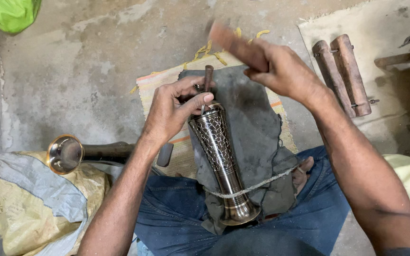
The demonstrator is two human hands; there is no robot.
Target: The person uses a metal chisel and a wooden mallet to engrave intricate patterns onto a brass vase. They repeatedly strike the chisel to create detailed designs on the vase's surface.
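Vase (220,161): engraved dark metal, flared, on grey cloth (255,128).
Left hand (172,111): fingers pinch a thin chisel (208,78) at the rim.
Right hand (276,66): raised, wrapped around a blurred wooden mallet (236,45).

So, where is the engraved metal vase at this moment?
In the head view, the engraved metal vase lies at centre on the dark grey cloth over the person's lap, its top held by the left hand.
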